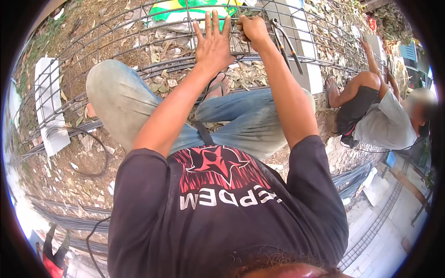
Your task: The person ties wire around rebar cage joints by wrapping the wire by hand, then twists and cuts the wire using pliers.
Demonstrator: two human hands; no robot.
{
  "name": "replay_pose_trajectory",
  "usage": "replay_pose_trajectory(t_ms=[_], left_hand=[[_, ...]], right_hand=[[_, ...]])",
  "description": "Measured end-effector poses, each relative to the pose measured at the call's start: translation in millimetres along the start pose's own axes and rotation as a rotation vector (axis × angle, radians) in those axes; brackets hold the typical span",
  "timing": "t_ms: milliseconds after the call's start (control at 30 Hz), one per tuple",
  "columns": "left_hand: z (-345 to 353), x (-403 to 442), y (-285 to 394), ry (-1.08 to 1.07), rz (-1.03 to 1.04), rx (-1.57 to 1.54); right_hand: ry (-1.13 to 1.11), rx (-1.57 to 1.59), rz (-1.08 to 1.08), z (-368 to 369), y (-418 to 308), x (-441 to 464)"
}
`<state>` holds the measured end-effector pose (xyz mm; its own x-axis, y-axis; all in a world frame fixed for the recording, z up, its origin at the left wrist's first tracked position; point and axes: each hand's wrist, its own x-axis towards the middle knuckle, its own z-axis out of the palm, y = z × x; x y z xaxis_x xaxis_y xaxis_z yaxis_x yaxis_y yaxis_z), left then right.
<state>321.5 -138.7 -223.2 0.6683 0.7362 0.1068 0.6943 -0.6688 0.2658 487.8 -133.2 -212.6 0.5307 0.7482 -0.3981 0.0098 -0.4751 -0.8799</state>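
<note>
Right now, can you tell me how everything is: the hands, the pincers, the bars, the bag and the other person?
Left hand: palm down, fingers spread.
Right hand: fingers curled shut; anything inside is hidden.
Pincers: lying down, not held, handles apart.
Metal bars: joined in a long open cage.
Colorful bag: spread out under the bars.
Other person: low down, knees bent.

The head camera looks steeply down (quite near) over the shirt (222, 222).
</note>
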Motion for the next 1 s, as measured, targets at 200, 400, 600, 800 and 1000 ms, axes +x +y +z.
replay_pose_trajectory(t_ms=[200,400,600,800,1000], left_hand=[[-0.9,5.2,-1.1,0.002,0.009,-0.004],[-16.7,0.6,-2.3,-0.015,0.015,-0.210],[11.4,0.5,-4.7,0.241,0.027,-0.045],[-7.8,9.8,-17.1,-0.041,0.042,-0.190],[-63.4,71.1,-37.8,0.019,0.197,-0.225]], right_hand=[[-0.084,0.432,0.055,-0.7,28.3,4.4],[-0.170,0.498,0.054,-7.7,36.5,9.9],[-0.212,0.356,0.033,-10.0,25.2,4.2],[0.197,-0.776,-0.435,-77.5,-13.4,-62.5],[0.400,-1.212,-0.369,-135.6,51.4,-96.5]])
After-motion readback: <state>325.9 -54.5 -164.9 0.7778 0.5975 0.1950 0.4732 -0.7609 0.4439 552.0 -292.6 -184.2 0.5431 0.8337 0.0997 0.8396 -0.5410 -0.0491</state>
